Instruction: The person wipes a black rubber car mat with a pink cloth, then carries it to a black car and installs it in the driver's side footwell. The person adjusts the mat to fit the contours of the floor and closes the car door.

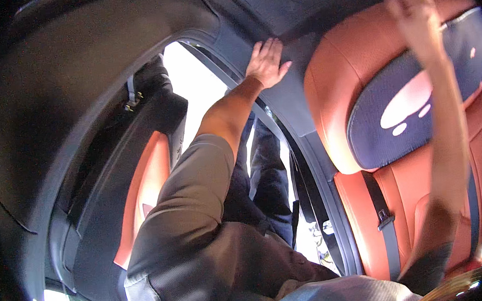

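My left hand [268,63] lies with its fingers stretched out on the dark trim [293,97] beside the open doorway, holding nothing that I can see. Higher up on the right, my right hand [411,3] is raised in front of the orange car seat [333,62]. Its fingers are slightly blurred and look loosely extended, with no object visible in them. A dark blue pad [373,119] with a pale printed shape covers part of the seat, and my right forearm crosses in front of it.
An open car door [100,180] with an orange panel [134,211] stands on the left. A dark seat belt with a buckle tongue [384,218] runs down the orange backrest [355,215]. Dark-trousered legs [268,171] show in the bright doorway. Black lining [308,1] bounds the top.
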The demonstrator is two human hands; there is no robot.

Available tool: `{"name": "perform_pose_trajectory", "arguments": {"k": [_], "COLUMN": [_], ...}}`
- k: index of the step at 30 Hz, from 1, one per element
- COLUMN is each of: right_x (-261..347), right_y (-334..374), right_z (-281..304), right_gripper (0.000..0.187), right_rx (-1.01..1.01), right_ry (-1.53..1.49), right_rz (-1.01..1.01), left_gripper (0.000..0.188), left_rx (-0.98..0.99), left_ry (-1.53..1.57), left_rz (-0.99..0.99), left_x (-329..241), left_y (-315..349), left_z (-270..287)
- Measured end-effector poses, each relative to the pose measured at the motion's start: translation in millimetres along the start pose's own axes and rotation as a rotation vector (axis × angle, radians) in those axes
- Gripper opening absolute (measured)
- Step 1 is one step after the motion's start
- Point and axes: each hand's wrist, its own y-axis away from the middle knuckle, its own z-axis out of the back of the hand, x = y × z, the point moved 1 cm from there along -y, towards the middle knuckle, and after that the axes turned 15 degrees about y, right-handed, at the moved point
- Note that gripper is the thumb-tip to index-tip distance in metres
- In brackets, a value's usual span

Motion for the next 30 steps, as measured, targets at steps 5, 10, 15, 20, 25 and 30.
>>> {"name": "perform_pose_trajectory", "arguments": {"k": [5,10,15,20,25,30], "right_x": [244.9,344.1,349.8,357.6,352.6,338.3], "right_y": [128.5,262.8,321.1,338.7,360.9,338.9], "right_z": [21.4,-57.1,-107.1,-105.8,-89.2,-66.7], "right_gripper": [0.027,0.069,0.080,0.086,0.083,0.058], "right_rx": [0.164,0.604,0.810,0.718,1.051,0.961], "right_ry": [-0.482,-0.285,-0.050,0.006,-0.004,-0.205], "right_rz": [-0.147,-0.538,-0.411,-0.412,-0.332,-0.547], "left_gripper": [0.064,0.066,0.077,0.077,0.074,0.074], "left_rx": [-0.076,-0.077,-0.048,0.103,0.339,0.653], "left_ry": [0.002,-0.009,-0.029,0.006,0.008,-0.101], "left_rz": [-0.033,-0.106,-0.138,-0.101,-0.090,0.104], "left_x": [-0.6,1.8,0.5,-20.6,-51.8,-60.4], "left_y": [0.5,2.4,14.7,89.0,140.3,127.3], "left_z": [-1.7,-3.7,0.0,2.3,2.4,15.5]}}
